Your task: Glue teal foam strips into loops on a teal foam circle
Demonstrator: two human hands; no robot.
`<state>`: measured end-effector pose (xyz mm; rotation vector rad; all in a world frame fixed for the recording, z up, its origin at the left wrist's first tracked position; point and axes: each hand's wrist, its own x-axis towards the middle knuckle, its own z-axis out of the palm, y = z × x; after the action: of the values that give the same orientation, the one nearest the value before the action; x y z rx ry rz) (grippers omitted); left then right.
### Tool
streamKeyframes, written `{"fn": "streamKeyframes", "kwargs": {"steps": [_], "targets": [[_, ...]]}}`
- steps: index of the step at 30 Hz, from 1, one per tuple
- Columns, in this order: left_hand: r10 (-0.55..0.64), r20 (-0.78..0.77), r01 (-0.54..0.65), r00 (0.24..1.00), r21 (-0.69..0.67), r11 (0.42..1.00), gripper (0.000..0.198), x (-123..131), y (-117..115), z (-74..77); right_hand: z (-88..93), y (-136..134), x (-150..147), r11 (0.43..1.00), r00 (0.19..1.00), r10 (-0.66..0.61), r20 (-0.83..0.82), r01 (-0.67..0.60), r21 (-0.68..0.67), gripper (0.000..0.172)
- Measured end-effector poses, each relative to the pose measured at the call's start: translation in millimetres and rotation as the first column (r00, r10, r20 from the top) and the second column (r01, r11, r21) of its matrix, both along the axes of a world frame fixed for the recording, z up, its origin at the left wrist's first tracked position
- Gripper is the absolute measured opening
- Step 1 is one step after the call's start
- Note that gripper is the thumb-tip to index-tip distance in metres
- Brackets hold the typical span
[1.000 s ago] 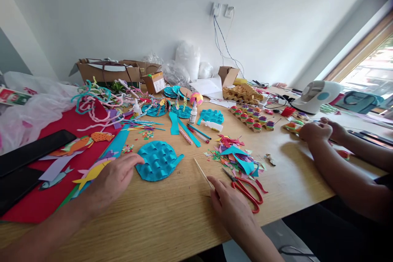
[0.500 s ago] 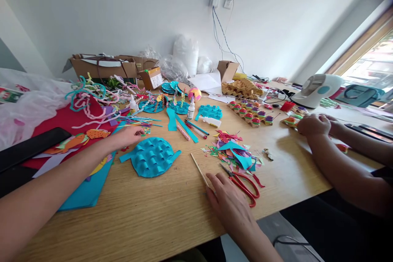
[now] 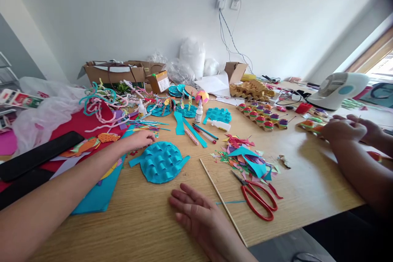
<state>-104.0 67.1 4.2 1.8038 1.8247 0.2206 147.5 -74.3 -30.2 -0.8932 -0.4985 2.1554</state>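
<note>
My left hand (image 3: pixel 141 139) reaches over the table, its fingers curled down and pressed together by small paper bits. Just in front of it lies a round blue paper piece (image 3: pixel 162 161) covered with curled paper loops, with tabs at its sides. My right hand (image 3: pixel 199 215) is held palm inward near the front of the table, fingers stretched out and nothing in them. To its right lie a thin wooden stick (image 3: pixel 219 196), a narrow blue strip (image 3: pixel 236 202) and red-handled scissors (image 3: pixel 259 200). Whatever the left fingertips may hold is too small to make out.
Colourful paper scraps (image 3: pixel 245 155) are heaped behind the scissors. Glue bottles (image 3: pixel 199 113), pens (image 3: pixel 205 132) and more blue looped pieces (image 3: pixel 218 115) stand farther back. At the right, a co-worker's hands (image 3: pixel 346 129) work beside painted egg cartons (image 3: pixel 264 116) and a white fan (image 3: pixel 339 90).
My right hand has come off the wooden stick and moved left, turning and opening. The stick now lies fully uncovered. My left hand stays by the paper bits while the view shifts slightly.
</note>
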Motion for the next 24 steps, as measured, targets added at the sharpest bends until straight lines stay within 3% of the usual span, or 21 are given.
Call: {"fn": "streamKeyframes", "kwargs": {"steps": [4,10,24], "targets": [[-0.003,0.061,0.005,0.998,-0.026,1.0,0.016,-0.6,3.4,-4.0,7.2,3.2,-7.3,0.996,0.995,-0.065,-0.081,0.059,-0.072,0.063],[0.008,0.189,0.007,0.982,-0.075,0.997,0.023,0.9,-2.7,1.3,6.7,4.5,-9.9,0.995,0.99,-0.077,-0.121,0.068,-0.074,0.057],[0.088,0.255,-0.046,0.963,-0.164,0.985,0.024,-2.5,-4.6,-0.6,8.7,2.2,-11.8,0.99,0.983,-0.107,-0.146,0.092,-0.105,0.06]]}}
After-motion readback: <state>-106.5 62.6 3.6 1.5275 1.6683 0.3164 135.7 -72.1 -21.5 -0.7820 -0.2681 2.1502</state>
